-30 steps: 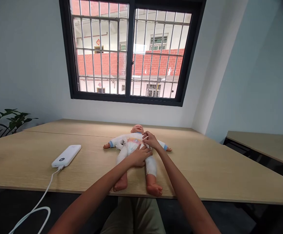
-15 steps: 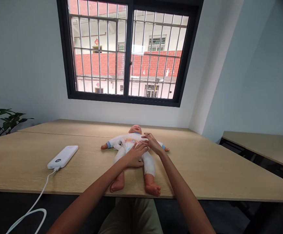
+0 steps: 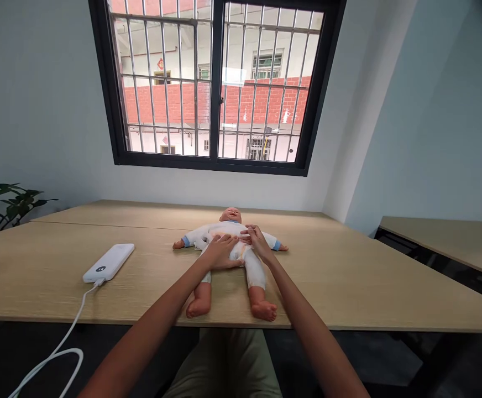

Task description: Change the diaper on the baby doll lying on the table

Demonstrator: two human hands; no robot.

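Observation:
A baby doll (image 3: 255, 271) in a white outfit with blue cuffs and collar lies on its back on the table (image 3: 349, 276). Its head points to the window and its bare feet lie near the front edge. My left hand (image 3: 221, 252) rests spread over the doll's lower belly and hip, thumb out between the legs. On the doll's other side, my right hand (image 3: 256, 241) touches the front of the outfit at the belly with bent fingers. Whether those fingers pinch cloth is too small to make out. Both hands partly cover the doll's middle.
A white power bank (image 3: 109, 262) lies on the left of the table, its white cable (image 3: 77, 320) hanging over the front edge. A leafy plant (image 3: 15, 204) stands at far left. Another table (image 3: 444, 237) is at right. A barred window (image 3: 216, 83) is ahead.
My left hand has shifted left and away from me, from the doll's middle to its hip side, uncovering more of the crotch. My right hand stays near the belly. The view has tilted slightly.

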